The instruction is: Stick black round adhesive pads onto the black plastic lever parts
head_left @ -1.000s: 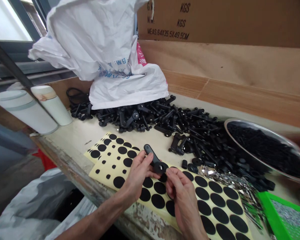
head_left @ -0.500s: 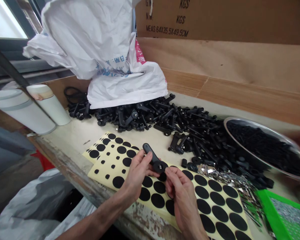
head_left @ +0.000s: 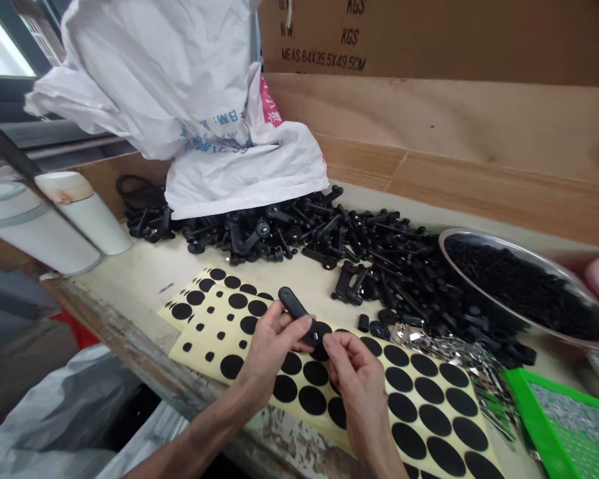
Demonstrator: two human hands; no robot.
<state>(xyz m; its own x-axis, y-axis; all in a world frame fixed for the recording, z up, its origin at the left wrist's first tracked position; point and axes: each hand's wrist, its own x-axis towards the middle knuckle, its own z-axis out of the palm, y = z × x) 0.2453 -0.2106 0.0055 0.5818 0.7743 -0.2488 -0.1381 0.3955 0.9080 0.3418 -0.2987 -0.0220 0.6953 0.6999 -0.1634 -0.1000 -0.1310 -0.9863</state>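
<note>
My left hand is closed around a black plastic crank handle, thumb pressed on it near its round end. The handle's narrow arm points up and to the left. A small pale spot shows in the round end. My right hand is closed in a pinch beside that round end, thumb and forefinger together. Whatever those fingers hold, if anything, is hidden. Beneath both hands lies a yellowish sheet of round black stickers, with smaller black dots at its left.
Behind lies a heap of black handles, partly under a white sack. To the right are a metal bowl of black parts, metal clips and a green tray. Two pale flasks stand at left.
My left thumb has slid toward the handle's round end, now covering part of it. My right fingertips have drawn slightly back from its rim. The view has shifted a little.
</note>
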